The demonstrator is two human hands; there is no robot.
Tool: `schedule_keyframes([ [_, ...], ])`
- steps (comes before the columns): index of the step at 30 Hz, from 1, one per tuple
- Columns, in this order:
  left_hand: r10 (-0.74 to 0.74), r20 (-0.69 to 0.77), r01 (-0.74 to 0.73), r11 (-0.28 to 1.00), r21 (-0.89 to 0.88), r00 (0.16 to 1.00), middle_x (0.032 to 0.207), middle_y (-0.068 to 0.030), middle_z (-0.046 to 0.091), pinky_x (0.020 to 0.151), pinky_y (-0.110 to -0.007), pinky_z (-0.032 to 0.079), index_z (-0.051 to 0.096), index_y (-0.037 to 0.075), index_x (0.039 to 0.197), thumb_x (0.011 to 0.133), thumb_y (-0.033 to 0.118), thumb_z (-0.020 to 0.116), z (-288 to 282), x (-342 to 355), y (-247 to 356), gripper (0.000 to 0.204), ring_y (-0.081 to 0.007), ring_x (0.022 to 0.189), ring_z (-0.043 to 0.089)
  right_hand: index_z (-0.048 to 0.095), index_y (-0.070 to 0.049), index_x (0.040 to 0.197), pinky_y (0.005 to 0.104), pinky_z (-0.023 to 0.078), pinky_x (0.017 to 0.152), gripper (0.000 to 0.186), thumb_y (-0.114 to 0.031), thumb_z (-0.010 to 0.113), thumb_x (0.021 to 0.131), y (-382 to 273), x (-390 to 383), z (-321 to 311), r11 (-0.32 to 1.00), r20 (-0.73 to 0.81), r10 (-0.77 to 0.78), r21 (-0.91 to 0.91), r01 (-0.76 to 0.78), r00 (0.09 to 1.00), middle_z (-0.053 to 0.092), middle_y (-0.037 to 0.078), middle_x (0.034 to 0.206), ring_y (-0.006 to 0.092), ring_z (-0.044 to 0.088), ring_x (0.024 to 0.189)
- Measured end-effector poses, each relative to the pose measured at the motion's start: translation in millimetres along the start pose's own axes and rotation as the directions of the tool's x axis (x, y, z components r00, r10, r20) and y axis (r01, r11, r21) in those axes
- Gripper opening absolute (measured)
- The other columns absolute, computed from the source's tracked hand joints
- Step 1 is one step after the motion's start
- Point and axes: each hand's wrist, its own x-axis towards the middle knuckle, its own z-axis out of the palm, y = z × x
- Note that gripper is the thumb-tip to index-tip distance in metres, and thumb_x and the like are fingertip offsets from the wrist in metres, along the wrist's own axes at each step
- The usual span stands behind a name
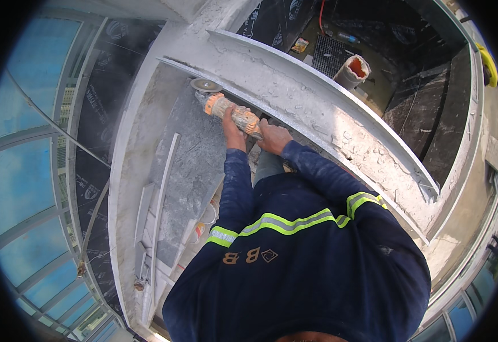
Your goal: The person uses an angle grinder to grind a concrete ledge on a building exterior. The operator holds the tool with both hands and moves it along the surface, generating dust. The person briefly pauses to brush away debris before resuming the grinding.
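Nearest us is our navy long-sleeved top with yellow-green reflective bands (317,268). Beyond, our right hand (275,138) grips the rear of the dusty orange angle grinder (219,105), our left hand (234,126) its body, presumably spaced for steadiness. Its round grey disc (205,85) sits by the long grey metal edge (300,129); contact is unclear.

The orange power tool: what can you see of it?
The orange power tool has a long, dusty, plastic-looking body and a round grey disc at its far end. It points away and leftward. The left hand wraps its middle; the right hand grips its rear. The disc sits beside the pale ledge; whether it touches or spins, I can't tell.
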Motion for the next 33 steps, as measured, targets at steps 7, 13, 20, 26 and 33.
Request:
schedule_keyframes([
  [7,0.014,-0.013,-0.014,1.000,-0.019,1.000,0.095,-0.0132,0.063,0.076,-0.046,0.058,0.055,0.005,0.111,0.091,0.026,0.065,2,1,-1,0.030,-0.0300,0.087,0.067,0.040,0.001,0.110,0.0559,0.054,0.076,0.050,-0.026,0.071,0.082,4,4,3,1.000,-0.007,-0.023,0.007,0.023,1.000,0.069,0.029,0.091,0.0471,0.068,0.089],
  [13,0.025,0.000,-0.025,0.999,0.022,1.000,0.098,-0.0131,0.062,0.078,-0.046,0.058,0.053,0.006,0.116,0.091,0.028,0.065,3,12,4,0.036,-0.0299,0.090,0.067,0.043,0.002,0.108,0.0529,0.056,0.076,0.045,-0.022,0.070,0.082,2,19,4,1.000,-0.013,-0.007,-0.017,0.007,1.000,0.070,0.028,0.092,0.0450,0.070,0.090],
  [20,0.022,-0.017,-0.021,0.999,0.048,1.000,0.106,-0.0165,0.061,0.082,-0.049,0.057,0.050,0.006,0.128,0.092,0.030,0.063,-2,26,3,0.045,-0.0333,0.098,0.066,0.044,0.002,0.111,0.0517,0.057,0.077,0.045,-0.020,0.070,0.082,-1,23,3,0.999,-0.017,0.006,-0.040,-0.006,1.000,0.070,0.028,0.094,0.0438,0.070,0.092],
  [26,0.004,-0.049,-0.004,1.000,-0.003,0.999,0.092,-0.0117,0.062,0.077,-0.044,0.058,0.055,0.005,0.111,0.089,0.025,0.068,19,-12,7,0.032,-0.0290,0.084,0.067,0.041,0.002,0.111,0.0546,0.055,0.077,0.052,-0.026,0.073,0.082,2,8,4,1.000,0.008,0.006,0.011,-0.006,1.000,0.070,0.029,0.092,0.0473,0.068,0.091],
  [33,0.020,-0.009,-0.020,0.999,-0.030,1.000,0.089,-0.0116,0.063,0.077,-0.044,0.058,0.056,0.005,0.107,0.089,0.024,0.067,7,-12,1,0.027,-0.0293,0.083,0.067,0.040,0.001,0.111,0.0550,0.054,0.078,0.052,-0.027,0.074,0.082,3,-4,5,1.000,-0.001,0.002,0.012,-0.002,1.000,0.070,0.028,0.092,0.0470,0.068,0.092],
])
